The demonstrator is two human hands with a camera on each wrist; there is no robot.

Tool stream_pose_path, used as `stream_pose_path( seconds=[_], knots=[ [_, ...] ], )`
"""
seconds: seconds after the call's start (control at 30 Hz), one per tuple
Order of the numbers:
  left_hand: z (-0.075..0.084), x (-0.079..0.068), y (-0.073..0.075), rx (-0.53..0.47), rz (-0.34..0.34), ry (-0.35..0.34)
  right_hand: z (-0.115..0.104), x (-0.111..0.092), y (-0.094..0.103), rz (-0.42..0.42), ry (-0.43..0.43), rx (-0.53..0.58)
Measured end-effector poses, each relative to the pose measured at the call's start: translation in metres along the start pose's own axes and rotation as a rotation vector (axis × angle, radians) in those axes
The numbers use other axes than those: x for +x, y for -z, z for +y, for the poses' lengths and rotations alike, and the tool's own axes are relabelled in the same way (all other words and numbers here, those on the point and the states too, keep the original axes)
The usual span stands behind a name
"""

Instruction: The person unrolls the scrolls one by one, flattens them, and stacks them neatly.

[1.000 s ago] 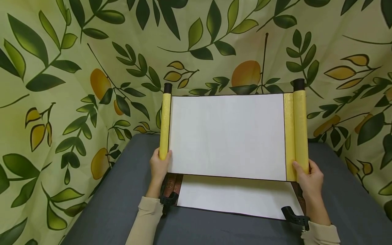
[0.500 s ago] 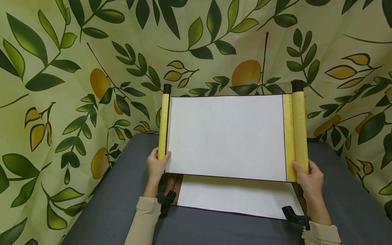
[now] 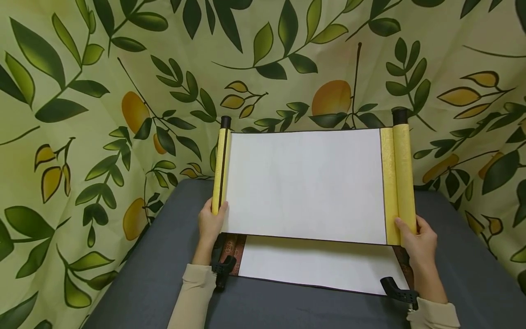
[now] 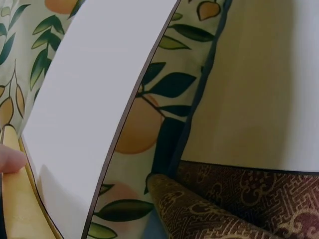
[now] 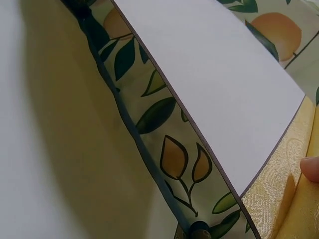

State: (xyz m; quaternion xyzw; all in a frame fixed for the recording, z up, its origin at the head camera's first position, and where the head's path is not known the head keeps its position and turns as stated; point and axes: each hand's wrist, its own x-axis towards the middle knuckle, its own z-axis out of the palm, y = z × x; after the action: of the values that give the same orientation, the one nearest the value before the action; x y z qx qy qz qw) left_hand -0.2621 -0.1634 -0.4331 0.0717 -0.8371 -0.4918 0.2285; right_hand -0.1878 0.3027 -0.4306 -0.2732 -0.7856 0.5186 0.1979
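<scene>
A yellow-bordered scroll (image 3: 304,183) with a blank white sheet is held up, partly unrolled. My left hand (image 3: 211,221) grips the lower part of its thin left roll (image 3: 219,176), thumb in front. At the other side my right hand (image 3: 420,241) holds the thicker right roll (image 3: 404,176), its thumb over the yellow brocade. Both rolls have black end knobs at the top. Below and behind lies a second scroll (image 3: 312,265), also with a blank white sheet. Its brown patterned end (image 4: 239,199) is rolled up in the left wrist view.
A dark grey cloth-covered table (image 3: 164,274) spreads beneath both scrolls. Behind it and at the sides hangs a leaf-and-fruit patterned curtain (image 3: 263,27). Black wrist mounts (image 3: 223,267) sit at both cuffs.
The left roll has turned in my left hand, so a dark stripe now runs down its yellow face. That hand moved slightly left, and the sheet's top edge dropped a little.
</scene>
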Motion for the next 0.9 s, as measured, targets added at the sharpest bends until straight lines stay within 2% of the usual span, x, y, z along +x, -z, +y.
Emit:
stream_pose_path(
  seconds=[0.17,0.4,0.67,0.9],
  knots=[
    [-0.003,0.001,0.0,-0.031,0.01,-0.002,0.0,0.0,0.002,-0.002,-0.005,-0.009],
    [-0.006,0.004,0.003,-0.059,-0.015,0.013,0.0,0.001,0.003,-0.012,-0.008,-0.002],
    [-0.009,0.005,0.004,-0.104,-0.002,-0.012,0.001,0.002,0.005,-0.022,-0.029,-0.001],
    [-0.01,0.008,0.006,-0.151,-0.038,0.014,0.001,0.003,0.006,-0.006,-0.02,0.012]
  ],
)
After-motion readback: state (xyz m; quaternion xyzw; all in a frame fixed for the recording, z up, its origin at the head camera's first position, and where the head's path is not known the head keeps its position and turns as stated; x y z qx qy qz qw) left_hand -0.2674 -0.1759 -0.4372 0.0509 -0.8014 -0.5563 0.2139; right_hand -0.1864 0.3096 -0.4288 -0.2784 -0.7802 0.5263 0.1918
